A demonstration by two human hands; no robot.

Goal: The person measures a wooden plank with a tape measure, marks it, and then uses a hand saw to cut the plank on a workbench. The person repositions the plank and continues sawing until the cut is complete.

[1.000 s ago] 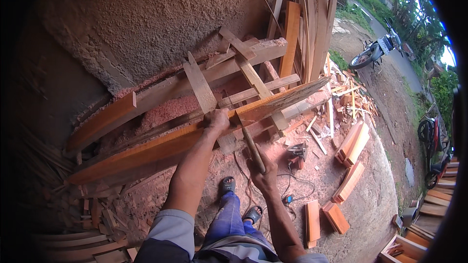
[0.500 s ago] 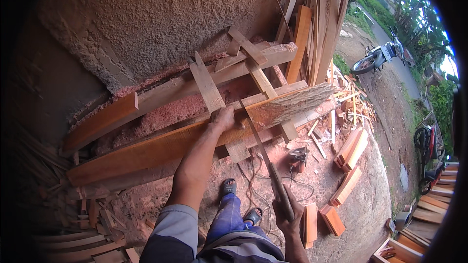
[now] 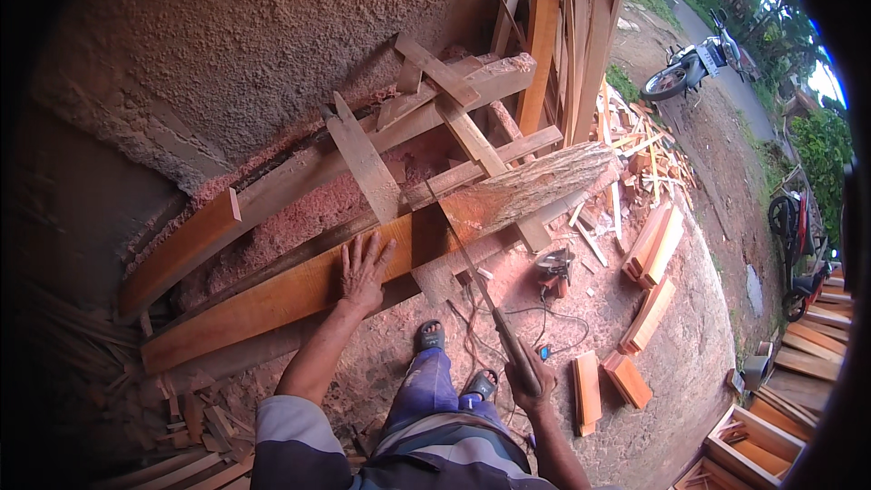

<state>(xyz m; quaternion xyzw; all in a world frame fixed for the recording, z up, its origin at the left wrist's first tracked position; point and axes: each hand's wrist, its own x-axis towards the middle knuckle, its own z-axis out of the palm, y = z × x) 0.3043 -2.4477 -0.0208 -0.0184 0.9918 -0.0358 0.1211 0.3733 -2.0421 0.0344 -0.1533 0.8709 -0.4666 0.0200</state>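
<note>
A long orange-brown plank (image 3: 272,304) with rough bark at its right end lies slantwise across wooden supports. My left hand (image 3: 363,277) rests flat on its near part, fingers spread, gripping nothing. In my right hand (image 3: 529,377) is the wooden handle of a handsaw (image 3: 478,279). Its narrow blade crosses the plank where the smooth face meets the bark; whether the teeth have cut in I cannot tell. Behind my left hand, a pale flat batten (image 3: 363,154) reaches from the plank to the back beam (image 3: 304,172).
Cut wood blocks (image 3: 626,379) and a power tool (image 3: 554,272) with a cord lie on the sawdust-covered floor. Scraps and offcuts (image 3: 649,141) pile up at right, below boards (image 3: 581,45) leaning on the rough wall (image 3: 272,27). A motorcycle (image 3: 694,68) stands outside.
My left hand has shifted left along the plank, away from the blade, and its fingers have opened out. The saw stays across the plank in my right hand. The view has moved slightly.
</note>
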